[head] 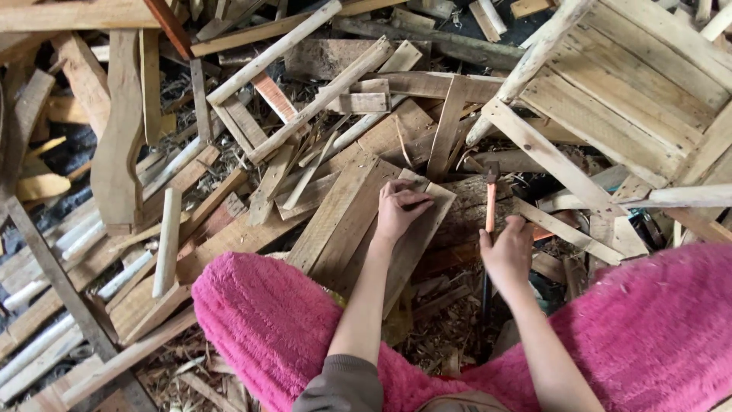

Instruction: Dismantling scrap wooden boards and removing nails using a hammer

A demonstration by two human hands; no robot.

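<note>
My left hand [398, 209] rests palm down on a flat wooden plank [427, 221] that lies on a thick log [469, 207], fingers curled at the plank's far end. My right hand [507, 252] grips a hammer [490, 200] by its orange handle, the dark head pointing away from me above the log. My knees in fluffy pink trousers [267, 320] fill the lower part of the view on both sides.
Scrap wood lies everywhere: planks, slats, round pale sticks [166, 240] at left, a curved board [118, 145]. A slatted pallet-like frame [633, 84] stands at upper right. Wood chips [442, 336] cover the ground between my knees.
</note>
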